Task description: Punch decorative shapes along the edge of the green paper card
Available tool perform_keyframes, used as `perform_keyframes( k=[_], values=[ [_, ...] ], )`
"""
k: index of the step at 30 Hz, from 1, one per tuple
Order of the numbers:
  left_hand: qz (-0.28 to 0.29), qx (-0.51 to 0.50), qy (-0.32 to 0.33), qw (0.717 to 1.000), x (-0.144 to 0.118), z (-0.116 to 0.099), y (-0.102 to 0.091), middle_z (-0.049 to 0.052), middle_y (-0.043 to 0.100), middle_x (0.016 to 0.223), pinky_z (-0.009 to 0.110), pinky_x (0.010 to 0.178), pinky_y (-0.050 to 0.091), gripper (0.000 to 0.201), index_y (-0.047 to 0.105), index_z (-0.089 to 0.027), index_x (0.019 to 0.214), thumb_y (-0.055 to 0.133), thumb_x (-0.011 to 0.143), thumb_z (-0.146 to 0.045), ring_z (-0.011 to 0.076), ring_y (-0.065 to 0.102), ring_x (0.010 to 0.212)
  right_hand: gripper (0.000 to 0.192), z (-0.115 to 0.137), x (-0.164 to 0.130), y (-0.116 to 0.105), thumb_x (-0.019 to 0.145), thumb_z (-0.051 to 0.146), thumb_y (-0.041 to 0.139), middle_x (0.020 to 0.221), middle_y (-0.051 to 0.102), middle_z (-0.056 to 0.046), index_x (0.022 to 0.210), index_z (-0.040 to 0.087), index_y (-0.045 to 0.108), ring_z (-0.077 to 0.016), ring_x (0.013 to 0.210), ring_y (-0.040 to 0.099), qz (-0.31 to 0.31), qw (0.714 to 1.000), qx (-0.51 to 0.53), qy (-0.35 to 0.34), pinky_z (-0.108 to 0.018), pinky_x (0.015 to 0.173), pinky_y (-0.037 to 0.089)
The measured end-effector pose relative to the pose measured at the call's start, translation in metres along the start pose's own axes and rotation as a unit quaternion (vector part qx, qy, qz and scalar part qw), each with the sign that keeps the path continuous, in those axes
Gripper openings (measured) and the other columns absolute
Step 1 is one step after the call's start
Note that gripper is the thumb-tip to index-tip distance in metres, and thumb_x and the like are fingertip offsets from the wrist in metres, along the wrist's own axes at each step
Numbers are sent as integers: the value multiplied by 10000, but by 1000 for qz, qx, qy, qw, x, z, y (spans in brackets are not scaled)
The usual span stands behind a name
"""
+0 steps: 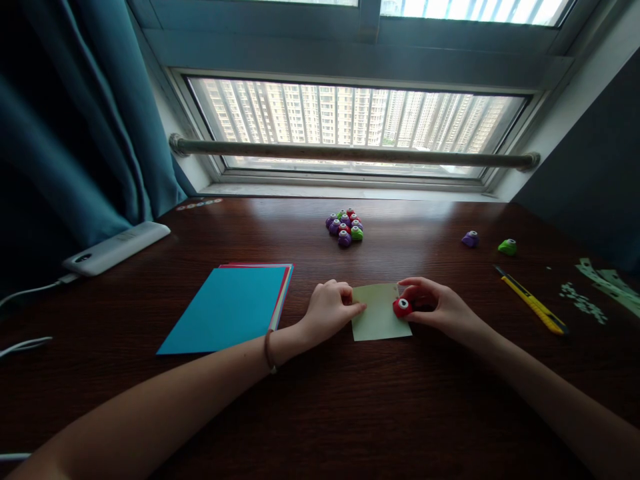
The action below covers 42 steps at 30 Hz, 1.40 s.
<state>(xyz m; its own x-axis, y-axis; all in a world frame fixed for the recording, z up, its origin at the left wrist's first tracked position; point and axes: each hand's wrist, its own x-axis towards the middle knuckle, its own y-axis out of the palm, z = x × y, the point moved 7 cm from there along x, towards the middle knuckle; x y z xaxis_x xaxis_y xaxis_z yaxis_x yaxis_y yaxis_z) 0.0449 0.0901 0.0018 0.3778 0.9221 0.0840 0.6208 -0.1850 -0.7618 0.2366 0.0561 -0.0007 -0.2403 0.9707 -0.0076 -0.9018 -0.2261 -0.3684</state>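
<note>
A square of pale green paper [379,321] lies on the table in front of me. My left hand [330,305] is closed at its left edge, with the thumb over the paper and the other fingers curled. My right hand [434,305] grips a small red craft punch [402,307] with a white button on top. The punch sits at the right edge of the sheet, and its slot is hidden from view. Further right, a purple craft punch [470,239] and a green craft punch [507,247] stand apart from each other.
A cluster of several coloured punches [345,227] stands towards the window. Blue paper [225,310] tops a stack on the left. At right lie a yellow utility knife [535,305], small pale cut-outs [583,303] and green paper strips [610,283]. A white power bank [117,248] with a cable is far left.
</note>
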Motion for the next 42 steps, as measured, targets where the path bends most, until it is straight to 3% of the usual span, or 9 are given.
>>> perform_keyframes(
  k=[18, 22, 27, 33, 36, 42],
  values=[
    [13, 40, 41, 998, -2, -12, -2, -2, 577, 662, 261, 623, 332, 205, 603, -190, 596, 655, 679, -370, 180, 509, 712, 533, 0, 0, 3, 623, 252, 716, 908, 625, -39, 1110, 178, 512, -195, 857, 598, 23, 1000, -7, 7, -356, 832, 459],
    [-1, 36, 41, 999, -3, -11, -2, 9, 610, 757, 284, 670, 361, 215, 626, -195, 761, 669, 671, -386, 202, 534, 768, 554, -1, 0, 3, 609, 260, 728, 922, 626, -46, 1113, 177, 512, -206, 872, 599, 29, 999, -5, 12, -372, 847, 455],
    [-35, 18, 28, 999, -3, -6, -3, 37, 588, 960, 312, 760, 407, 457, 519, -189, 1050, 677, 669, -384, 216, 541, 883, 579, -1, 1, 3, 598, 292, 745, 931, 627, -60, 1116, 181, 510, -216, 879, 603, 30, 999, 10, 18, -403, 865, 457],
    [-71, -9, 16, 997, -6, -4, -6, 72, 467, 1079, 359, 842, 417, 530, 457, -192, 1135, 664, 677, -358, 232, 509, 961, 481, 0, 1, -2, 662, 382, 696, 931, 622, -81, 1060, 169, 530, -227, 871, 613, -18, 998, 59, 18, -387, 793, 501],
    [-63, 16, 37, 997, -6, -8, -5, 77, 443, 1091, 389, 887, 388, 559, 464, -191, 1138, 681, 654, -369, 256, 464, 1017, 455, 1, 1, -6, 676, 391, 679, 925, 622, -77, 1048, 173, 532, -221, 845, 621, -41, 997, 62, 17, -377, 769, 510],
    [2, 97, 95, 991, -9, -21, 1, 58, 409, 1181, 448, 893, 324, 556, 510, -283, 1127, 690, 627, -446, 294, 378, 1078, 605, -3, 1, -1, 580, 253, 757, 932, 618, -68, 1116, 172, 490, -214, 891, 604, 28, 998, 51, 17, -383, 833, 482]
  ],
)
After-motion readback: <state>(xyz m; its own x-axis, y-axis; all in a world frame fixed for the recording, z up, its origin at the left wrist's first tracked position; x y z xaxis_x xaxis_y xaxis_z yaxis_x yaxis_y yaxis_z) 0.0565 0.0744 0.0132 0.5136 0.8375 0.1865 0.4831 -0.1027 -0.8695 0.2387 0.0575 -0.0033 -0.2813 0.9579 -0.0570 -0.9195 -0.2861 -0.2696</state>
